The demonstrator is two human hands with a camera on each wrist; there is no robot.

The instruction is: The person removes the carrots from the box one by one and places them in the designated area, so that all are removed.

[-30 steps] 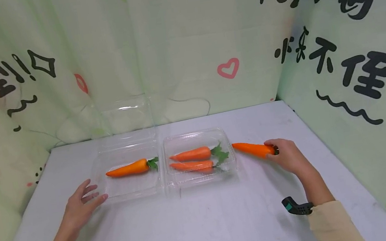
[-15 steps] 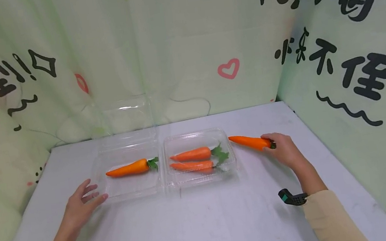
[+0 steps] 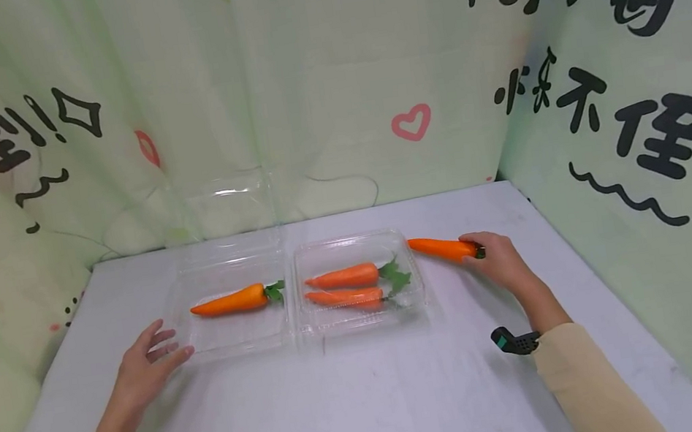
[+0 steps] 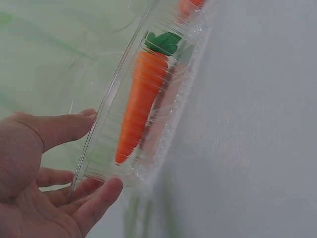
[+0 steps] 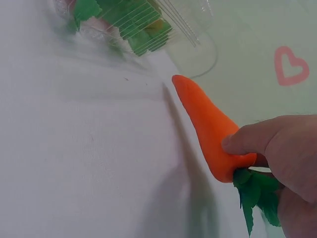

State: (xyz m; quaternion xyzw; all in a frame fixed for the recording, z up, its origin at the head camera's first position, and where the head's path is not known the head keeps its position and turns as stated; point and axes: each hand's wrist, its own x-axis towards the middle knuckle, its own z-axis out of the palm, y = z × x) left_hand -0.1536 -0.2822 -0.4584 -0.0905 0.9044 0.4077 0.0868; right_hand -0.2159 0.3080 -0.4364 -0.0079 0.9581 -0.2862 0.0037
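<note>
Presently, the right hand (image 3: 497, 254) is gripping a carrot (image 3: 440, 248) near its crown, right of the frame's centre, with the thumb (image 5: 242, 141) pressing on the orange body just ahead of the leafy top (image 5: 255, 188). In the right wrist view, the carrot is hovering clear of the bench (image 3: 379, 403), its shadow lying apart from it, and its tip is pointing toward the upper left.

Judging by this, the step in hand is one of moving a held carrot beside the clear boxes, and height is mattering most. In the head view the tip is sitting close to the upper right corner of the right box (image 3: 342, 327), so lifting the tip higher than that rim would likely be avoiding a knock on the pair of carrots (image 3: 343, 278) inside. Because the grip is sitting at one end, a firm yet light pinch should be stopping the long tip from swinging.

At the left of the frame, the left hand (image 3: 148, 365) is resting loosely, fingers spread, touching the left box (image 3: 237, 338), where one carrot (image 3: 232, 302) is lying. Steadying without squeezing would be suiting such thin plastic.
</note>
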